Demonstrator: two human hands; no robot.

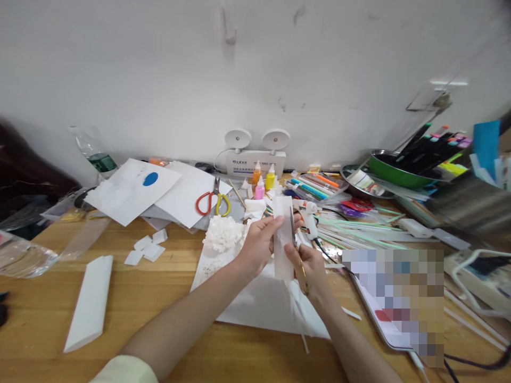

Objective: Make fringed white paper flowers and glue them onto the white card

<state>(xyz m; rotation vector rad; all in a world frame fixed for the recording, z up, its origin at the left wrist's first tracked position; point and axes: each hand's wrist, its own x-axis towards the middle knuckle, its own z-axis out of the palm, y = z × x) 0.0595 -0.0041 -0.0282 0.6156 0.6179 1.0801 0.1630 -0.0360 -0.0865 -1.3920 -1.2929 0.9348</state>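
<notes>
My left hand [261,242] is closed on a white paper strip [282,266], held upright above the table. In my right hand [313,268] is a pair of scissors [303,274] with gold handles, its blades lying along the strip's right edge. A thin paper sliver [300,314] hangs below the strip. Beneath both hands a white sheet [255,303] lies on the wooden table. Behind my left hand, on that sheet, sits a clump of white paper pieces [223,234]. A white glue gun [307,215] lies just beyond my right hand.
Left of my arm are a folded white paper [90,303] and several small paper squares [147,249]. Red-and-yellow-handled scissors [213,199] lie at the back, near small paint bottles [259,189]. On the right are a tablet [375,308], thin sticks, and a green bowl [399,170] of markers.
</notes>
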